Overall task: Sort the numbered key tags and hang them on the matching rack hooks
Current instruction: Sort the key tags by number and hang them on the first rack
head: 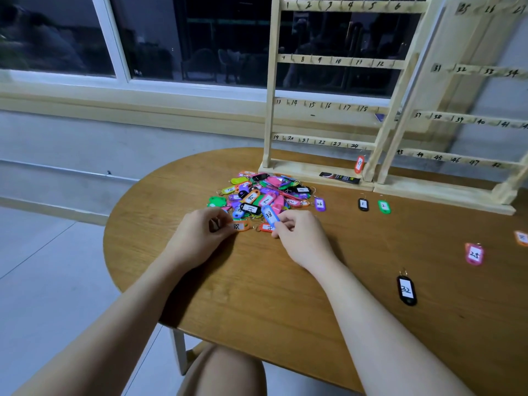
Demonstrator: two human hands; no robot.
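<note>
A heap of coloured numbered key tags [263,195] lies on the round wooden table [285,281] in front of a wooden rack [323,104] with hooks numbered 1 to 24. A second rack [468,121] to its right carries the higher numbers. At the heap's near edge my left hand [200,232] pinches an orange tag [241,226]. Beside it, my right hand [297,232] pinches a blue tag marked 38 [270,215]. Single tags lie apart on the table: black 1 [363,204], green 2 [384,206], purple 26 [319,204], black 32 [406,290], pink 25 [474,254].
A red-orange tag [359,164] hangs low at the first rack's right post. A black strip [339,177] lies on the rack's base. Another orange tag [521,238] sits at the right frame edge. A window and wall stand behind the table; my knee shows below the near edge.
</note>
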